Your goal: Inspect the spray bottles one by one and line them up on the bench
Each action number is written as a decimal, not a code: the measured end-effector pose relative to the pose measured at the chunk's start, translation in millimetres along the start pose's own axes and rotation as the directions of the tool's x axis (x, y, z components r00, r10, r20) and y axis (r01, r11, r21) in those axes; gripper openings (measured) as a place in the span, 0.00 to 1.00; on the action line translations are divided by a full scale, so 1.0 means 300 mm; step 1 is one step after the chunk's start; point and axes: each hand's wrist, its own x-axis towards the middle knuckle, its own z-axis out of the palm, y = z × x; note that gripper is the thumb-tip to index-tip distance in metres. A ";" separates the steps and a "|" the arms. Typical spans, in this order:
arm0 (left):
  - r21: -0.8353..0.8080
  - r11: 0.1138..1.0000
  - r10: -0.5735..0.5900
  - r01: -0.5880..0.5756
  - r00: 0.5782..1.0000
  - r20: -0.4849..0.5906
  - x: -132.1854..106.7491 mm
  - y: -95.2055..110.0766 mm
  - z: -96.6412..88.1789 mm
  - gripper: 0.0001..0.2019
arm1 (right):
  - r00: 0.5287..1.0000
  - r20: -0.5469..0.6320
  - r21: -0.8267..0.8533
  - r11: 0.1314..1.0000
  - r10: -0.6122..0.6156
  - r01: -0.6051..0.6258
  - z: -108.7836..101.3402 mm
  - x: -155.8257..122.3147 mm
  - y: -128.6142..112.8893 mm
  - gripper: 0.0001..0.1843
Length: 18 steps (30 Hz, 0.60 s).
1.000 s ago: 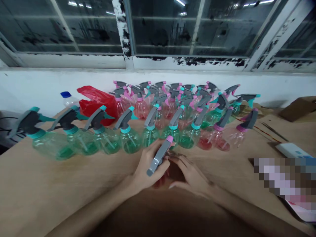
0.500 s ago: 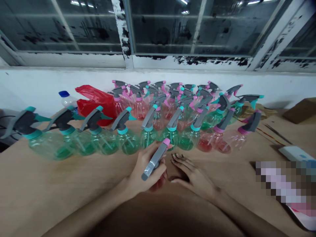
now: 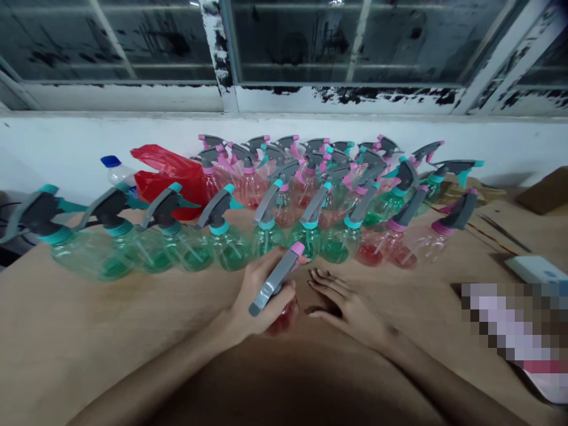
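Note:
My left hand (image 3: 255,293) is wrapped round a small red spray bottle (image 3: 282,313) with a grey trigger head (image 3: 271,280) and a pink nozzle, standing on the wooden table (image 3: 110,331) just in front of me. My right hand (image 3: 344,302) lies flat on the table right beside the bottle, fingers stretched out, holding nothing. Just beyond both hands runs a row of green spray bottles (image 3: 226,236) with teal collars.
Behind the front row stand several more pink and green spray bottles (image 3: 310,171) against the white wall. A red plastic bag (image 3: 171,177) and a blue-capped bottle (image 3: 116,173) sit at the back left. A white box (image 3: 535,269) and a blurred patch lie at the right.
My right hand has come off the red bottle and now lies flat on the table beside it. My left hand keeps hold of the bottle.

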 end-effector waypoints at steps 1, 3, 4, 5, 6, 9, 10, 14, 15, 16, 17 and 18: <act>0.002 1.000 -0.008 0.008 1.000 -0.007 0.000 0.000 0.002 0.09 | 1.000 -0.004 0.002 1.000 0.001 -0.001 0.000 0.000 0.001 0.30; 0.008 1.000 -0.027 0.027 0.999 -0.019 0.000 0.001 0.006 0.11 | 1.000 -0.018 0.011 1.000 0.006 -0.006 0.001 0.000 0.003 0.29; 0.009 0.999 -0.036 0.037 0.999 -0.021 -0.001 0.001 0.008 0.12 | 1.000 -0.023 0.018 1.000 0.006 -0.006 0.002 0.000 0.004 0.29; 0.010 0.999 -0.044 0.044 0.999 -0.021 -0.002 0.001 0.010 0.13 | 1.000 -0.027 0.023 1.000 0.004 -0.004 0.003 0.000 0.006 0.29; 0.008 0.999 -0.049 0.049 0.999 -0.019 -0.003 0.001 0.011 0.14 | 1.000 -0.028 0.029 1.000 0.001 -0.001 0.003 0.001 0.008 0.29; 0.003 0.999 -0.054 0.055 0.998 -0.012 -0.007 0.001 0.011 0.14 | 1.000 -0.020 0.036 0.999 -0.011 0.012 0.002 0.002 0.010 0.28; 0.004 0.998 -0.059 0.059 0.998 -0.011 -0.008 0.001 0.011 0.14 | 1.000 -0.018 0.035 0.999 -0.013 0.014 0.001 0.002 0.010 0.28; 0.006 0.995 -0.097 0.097 0.995 -0.011 -0.011 0.003 0.010 0.14 | 1.000 -0.012 0.039 0.999 -0.013 0.013 -0.004 0.003 0.005 0.27; 0.004 0.995 -0.103 0.103 0.995 -0.014 -0.010 0.004 0.010 0.14 | 1.000 -0.010 0.040 0.999 -0.009 0.010 -0.004 0.003 0.005 0.27; 0.002 0.994 -0.112 0.112 0.994 -0.014 -0.010 0.005 0.010 0.14 | 1.000 -0.007 0.042 0.999 -0.006 0.006 -0.004 0.003 0.004 0.27; 0.002 0.993 -0.118 0.118 0.993 -0.015 -0.009 0.007 0.009 0.14 | 1.000 -0.006 0.044 0.999 -0.002 0.003 -0.004 0.002 0.004 0.28; 0.004 0.992 -0.123 0.123 0.992 -0.010 -0.008 0.009 0.008 0.14 | 1.000 -0.011 0.048 0.999 0.000 0.001 -0.004 0.002 0.004 0.28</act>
